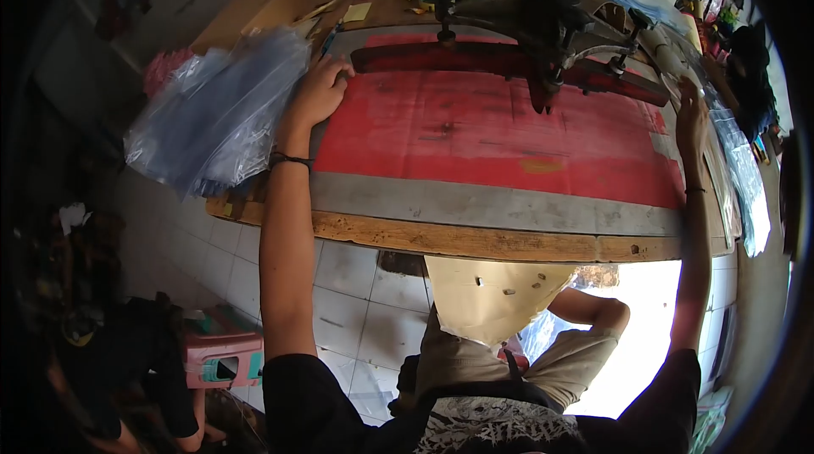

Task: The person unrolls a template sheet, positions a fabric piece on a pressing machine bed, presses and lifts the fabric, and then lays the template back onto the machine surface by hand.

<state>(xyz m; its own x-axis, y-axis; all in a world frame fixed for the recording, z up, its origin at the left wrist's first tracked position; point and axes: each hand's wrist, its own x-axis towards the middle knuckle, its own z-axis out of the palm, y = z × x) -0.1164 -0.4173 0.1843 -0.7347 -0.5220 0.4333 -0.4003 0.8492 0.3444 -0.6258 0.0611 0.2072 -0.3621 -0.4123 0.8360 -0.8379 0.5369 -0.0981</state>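
My left hand is at the left edge of the red sheet, beside the left end of a long dark red press bar. Its fingers are bent inward and closed; what they hold, if anything, is too small to make out. At the opposite edge is my right hand, in shadow near the bar's right end. Its fingers look drawn together, and anything between them is hidden. A dark metal press head with adjusting screws carries the bar above the red sheet.
A stack of clear plastic sheets overhangs the table's left side. More plastic hangs at the right. The wooden table edge runs before my lap, where brown card hangs. Another person sits low left by a pink stool.
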